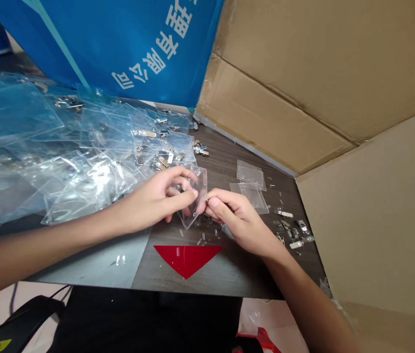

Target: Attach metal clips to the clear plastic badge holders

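My left hand is closed on a clear plastic badge holder, which it keeps tilted over the table in the middle of the view. A small slot shows near the holder's lower corner. Right beside that edge, my right hand pinches a small metal piece between thumb and forefinger; it looks like part of a badge clip, mostly hidden by the fingers. Under the hands, several tiny clear plastic bits lie scattered on the dark table.
A large heap of clear badge holders, many with metal clips, covers the left. Two stacks of flat holders and loose clips lie right. A red triangle marks the front. Cardboard and a blue panel border the table.
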`<state>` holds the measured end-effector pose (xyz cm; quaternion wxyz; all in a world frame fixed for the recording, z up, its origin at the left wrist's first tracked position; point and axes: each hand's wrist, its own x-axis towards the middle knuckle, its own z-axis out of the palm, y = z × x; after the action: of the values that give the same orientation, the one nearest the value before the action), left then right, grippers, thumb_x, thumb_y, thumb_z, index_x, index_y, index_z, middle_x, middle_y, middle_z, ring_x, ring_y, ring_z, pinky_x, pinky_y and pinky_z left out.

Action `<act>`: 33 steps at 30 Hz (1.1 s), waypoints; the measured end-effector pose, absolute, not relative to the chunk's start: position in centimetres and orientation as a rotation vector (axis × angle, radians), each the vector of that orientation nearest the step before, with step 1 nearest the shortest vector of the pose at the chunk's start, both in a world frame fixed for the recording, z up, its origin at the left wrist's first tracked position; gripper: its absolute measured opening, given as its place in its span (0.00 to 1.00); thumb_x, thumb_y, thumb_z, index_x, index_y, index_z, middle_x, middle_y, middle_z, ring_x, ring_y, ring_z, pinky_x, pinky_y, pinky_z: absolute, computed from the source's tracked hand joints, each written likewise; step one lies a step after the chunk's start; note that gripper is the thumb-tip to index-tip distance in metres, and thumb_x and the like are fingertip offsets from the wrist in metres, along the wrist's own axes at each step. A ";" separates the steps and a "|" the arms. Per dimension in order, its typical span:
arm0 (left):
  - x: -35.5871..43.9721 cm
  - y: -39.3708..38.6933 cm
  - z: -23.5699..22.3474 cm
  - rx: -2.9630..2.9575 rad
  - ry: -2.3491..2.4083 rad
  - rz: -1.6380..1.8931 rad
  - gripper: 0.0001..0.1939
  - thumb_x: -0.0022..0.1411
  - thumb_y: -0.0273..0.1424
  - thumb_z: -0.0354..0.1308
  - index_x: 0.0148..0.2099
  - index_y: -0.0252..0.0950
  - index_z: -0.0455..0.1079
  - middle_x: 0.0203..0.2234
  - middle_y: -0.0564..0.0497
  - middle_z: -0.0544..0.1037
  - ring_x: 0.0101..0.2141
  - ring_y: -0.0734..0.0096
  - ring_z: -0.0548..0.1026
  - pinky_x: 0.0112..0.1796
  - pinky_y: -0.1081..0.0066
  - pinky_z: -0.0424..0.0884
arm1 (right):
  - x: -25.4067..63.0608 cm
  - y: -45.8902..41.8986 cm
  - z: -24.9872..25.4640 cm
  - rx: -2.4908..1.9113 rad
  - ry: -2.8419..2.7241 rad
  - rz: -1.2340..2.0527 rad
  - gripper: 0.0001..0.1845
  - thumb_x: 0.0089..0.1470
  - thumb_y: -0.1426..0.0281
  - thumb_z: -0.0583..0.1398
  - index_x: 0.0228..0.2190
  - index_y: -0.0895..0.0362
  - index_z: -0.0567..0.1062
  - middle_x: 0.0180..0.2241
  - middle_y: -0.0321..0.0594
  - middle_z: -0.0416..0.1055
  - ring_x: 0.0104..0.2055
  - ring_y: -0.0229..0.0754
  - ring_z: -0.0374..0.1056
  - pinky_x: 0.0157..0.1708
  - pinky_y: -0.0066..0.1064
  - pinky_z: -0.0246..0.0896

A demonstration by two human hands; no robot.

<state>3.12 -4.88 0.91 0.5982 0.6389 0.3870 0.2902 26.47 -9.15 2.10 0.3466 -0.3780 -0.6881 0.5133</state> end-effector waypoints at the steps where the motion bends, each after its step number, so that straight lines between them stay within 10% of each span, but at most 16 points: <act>1: 3.1 -4.9 0.9 1.481 0.898 0.663 0.21 0.74 0.44 0.64 0.60 0.38 0.71 0.36 0.48 0.83 0.28 0.67 0.78 0.22 0.74 0.74 | 26.4 -9.2 2.2 -0.987 -1.795 1.331 0.24 0.79 0.50 0.58 0.38 0.53 0.82 0.27 0.32 0.63 0.29 0.39 0.57 0.33 0.32 0.58; 13: 3.1 -4.5 0.4 1.449 0.862 0.617 0.20 0.71 0.43 0.68 0.56 0.36 0.75 0.32 0.52 0.81 0.22 0.71 0.77 0.27 0.68 0.74 | 26.1 -9.4 2.2 -1.209 -1.812 1.238 0.28 0.73 0.48 0.64 0.27 0.55 0.76 0.24 0.31 0.66 0.27 0.36 0.57 0.29 0.31 0.53; 25: 2.9 -3.9 1.2 1.438 0.815 0.604 0.33 0.60 0.47 0.78 0.62 0.37 0.78 0.37 0.51 0.74 0.41 0.60 0.78 0.39 0.64 0.77 | 26.3 -10.2 3.0 -1.067 -1.924 1.165 0.17 0.63 0.60 0.75 0.32 0.53 0.76 0.28 0.28 0.60 0.30 0.37 0.58 0.33 0.31 0.55; 33: 3.7 -5.1 1.9 1.646 1.049 0.844 0.33 0.58 0.43 0.75 0.62 0.38 0.73 0.36 0.54 0.67 0.34 0.68 0.70 0.30 0.70 0.68 | 26.1 -10.1 2.8 -1.068 -1.982 1.027 0.11 0.70 0.65 0.68 0.34 0.54 0.74 0.30 0.30 0.62 0.32 0.37 0.59 0.36 0.32 0.56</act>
<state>3.70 -5.12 1.86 0.4861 0.6764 0.4311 0.3469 26.10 -10.13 2.76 0.3272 -0.4077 -0.7569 0.3922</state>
